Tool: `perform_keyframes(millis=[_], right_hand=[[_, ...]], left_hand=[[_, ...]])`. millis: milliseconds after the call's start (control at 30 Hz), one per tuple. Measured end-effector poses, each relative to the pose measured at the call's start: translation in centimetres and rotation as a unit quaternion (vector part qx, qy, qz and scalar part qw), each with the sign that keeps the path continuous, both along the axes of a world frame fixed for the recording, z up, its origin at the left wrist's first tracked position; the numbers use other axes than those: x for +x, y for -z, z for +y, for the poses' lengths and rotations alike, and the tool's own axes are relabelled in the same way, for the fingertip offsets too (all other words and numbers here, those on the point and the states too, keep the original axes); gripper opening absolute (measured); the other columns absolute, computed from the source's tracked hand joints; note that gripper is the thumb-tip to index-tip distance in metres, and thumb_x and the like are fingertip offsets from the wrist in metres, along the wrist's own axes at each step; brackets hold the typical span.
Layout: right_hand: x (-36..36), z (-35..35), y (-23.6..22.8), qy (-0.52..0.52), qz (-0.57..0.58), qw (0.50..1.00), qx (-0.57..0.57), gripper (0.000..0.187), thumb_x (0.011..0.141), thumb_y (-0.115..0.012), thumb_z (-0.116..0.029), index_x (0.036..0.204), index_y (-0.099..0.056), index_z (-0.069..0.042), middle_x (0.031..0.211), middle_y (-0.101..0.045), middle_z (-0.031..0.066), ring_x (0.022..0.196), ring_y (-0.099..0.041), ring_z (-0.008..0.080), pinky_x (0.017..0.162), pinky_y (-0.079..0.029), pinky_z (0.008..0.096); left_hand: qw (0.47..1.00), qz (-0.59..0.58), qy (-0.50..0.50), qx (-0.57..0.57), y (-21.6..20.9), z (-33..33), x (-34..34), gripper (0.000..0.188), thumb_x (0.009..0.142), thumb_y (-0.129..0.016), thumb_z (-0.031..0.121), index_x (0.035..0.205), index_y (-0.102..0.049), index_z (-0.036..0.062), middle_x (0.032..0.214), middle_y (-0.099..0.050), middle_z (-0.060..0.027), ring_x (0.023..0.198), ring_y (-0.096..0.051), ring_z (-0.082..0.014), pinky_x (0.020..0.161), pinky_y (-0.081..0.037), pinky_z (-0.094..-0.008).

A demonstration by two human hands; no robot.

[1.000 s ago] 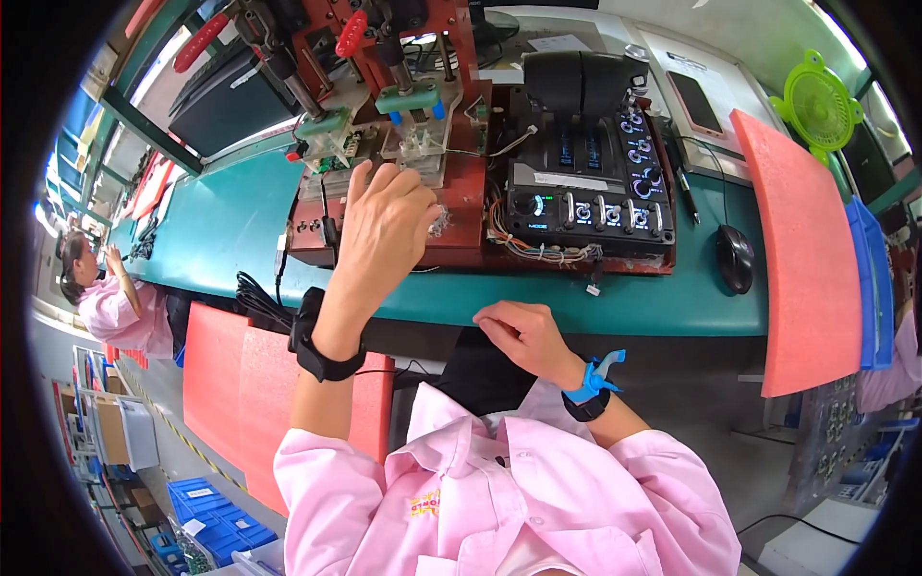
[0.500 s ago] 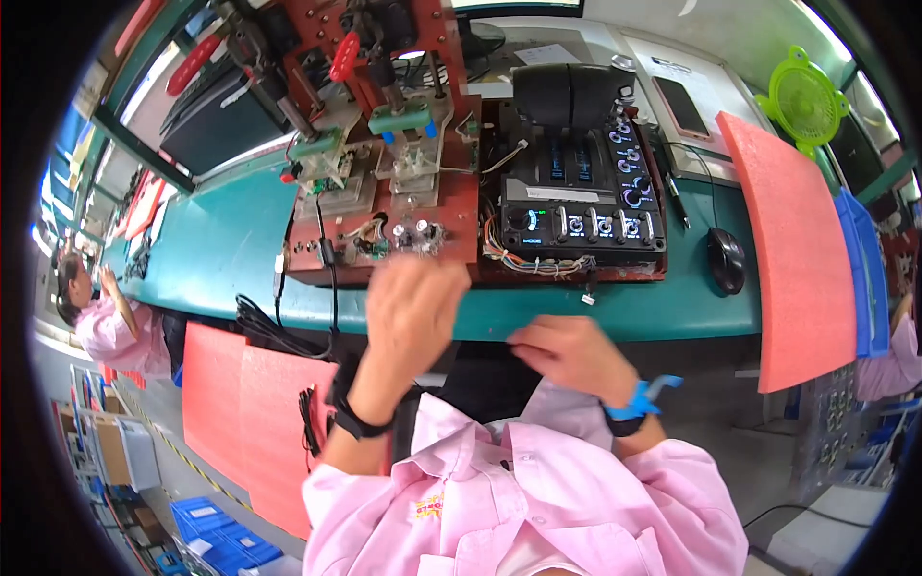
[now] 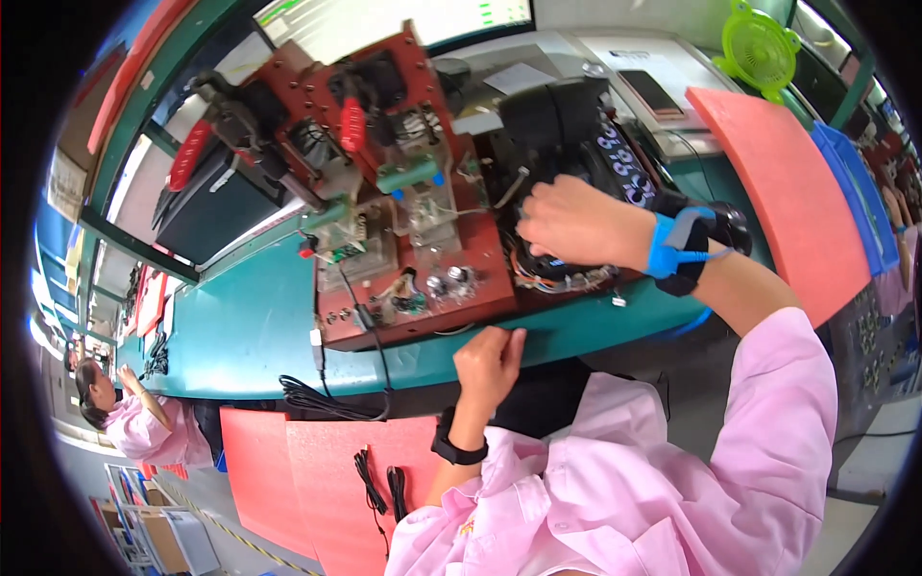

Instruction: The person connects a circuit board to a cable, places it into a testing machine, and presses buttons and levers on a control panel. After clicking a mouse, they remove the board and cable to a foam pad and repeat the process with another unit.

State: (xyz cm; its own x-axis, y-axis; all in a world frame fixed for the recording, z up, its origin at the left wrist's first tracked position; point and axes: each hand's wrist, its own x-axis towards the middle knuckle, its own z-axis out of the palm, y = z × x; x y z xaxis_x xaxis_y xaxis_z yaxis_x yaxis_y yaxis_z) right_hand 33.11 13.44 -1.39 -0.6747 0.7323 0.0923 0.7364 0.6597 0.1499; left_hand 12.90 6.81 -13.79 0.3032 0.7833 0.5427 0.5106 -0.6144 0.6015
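Control panel point(image 3: 624, 161) wiring point(image 3: 559, 282) could snag if our curled right hand point(image 3: 579, 221), hold unclear, dips; our fisted left hand point(image 3: 486, 365) seems empty.

black control console point(image 3: 579, 156) | pale-ringed knobs point(image 3: 624, 165) | partly hidden | beside red fixture point(image 3: 485, 252)

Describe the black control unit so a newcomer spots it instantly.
On the green workbench, find the red fixture with two red-handled clamps. The black control unit is immediately right of it, the person's right hand over its front. Unlike the fixture, it carries a broad black grip and pale-ringed knobs down its right side.
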Motion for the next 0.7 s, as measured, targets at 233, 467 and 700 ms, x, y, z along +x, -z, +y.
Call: perform_keyframes(millis=[233,467,700], right_hand=[[-0.7,0.4,1.2,0.09,-0.005,0.996,-0.014,0.028,0.077,-0.055,-0.027,0.058,-0.061,-0.007,0.056,-0.059,0.0109,0.056,-0.059,0.0308,0.058,-0.041,0.0407],[-0.6,0.1,0.3,-0.008,-0.054,0.998,0.018,0.012,0.075,-0.061,-0.019,0.069,-0.062,-0.009,0.076,-0.058,0.0043,0.083,-0.055,0.0212,0.078,-0.038,0.0382],[-0.5,-0.4,-0.4,-0.103,-0.079,0.985,0.115,0.003,0.07,-0.058,-0.009,0.07,-0.061,-0.01,0.074,-0.05,0.0007,0.087,-0.051,0.0193,0.093,-0.037,0.0431]], left_hand=[[0.999,-0.01,-0.001,0.036,0.2,0.2,0.1,0.024,0.075,-0.069,0.013,0.061,-0.051,0.0043,0.053,-0.046,-0.0098,0.046,-0.049,-0.0279,0.042,-0.036,-0.0361],[0.999,-0.018,0.017,0.049,0.1,0.1,-0.1,0.025,0.076,-0.069,0.013,0.06,-0.051,0.0048,0.052,-0.046,-0.0078,0.044,-0.048,-0.0255,0.041,-0.036,-0.0351],[0.998,-0.026,0.023,0.058,0.1,0.2,-0.1,0.025,0.075,-0.069,0.012,0.06,-0.051,0.005,0.052,-0.046,-0.0075,0.044,-0.047,-0.0253,0.041,-0.035,-0.0349]])
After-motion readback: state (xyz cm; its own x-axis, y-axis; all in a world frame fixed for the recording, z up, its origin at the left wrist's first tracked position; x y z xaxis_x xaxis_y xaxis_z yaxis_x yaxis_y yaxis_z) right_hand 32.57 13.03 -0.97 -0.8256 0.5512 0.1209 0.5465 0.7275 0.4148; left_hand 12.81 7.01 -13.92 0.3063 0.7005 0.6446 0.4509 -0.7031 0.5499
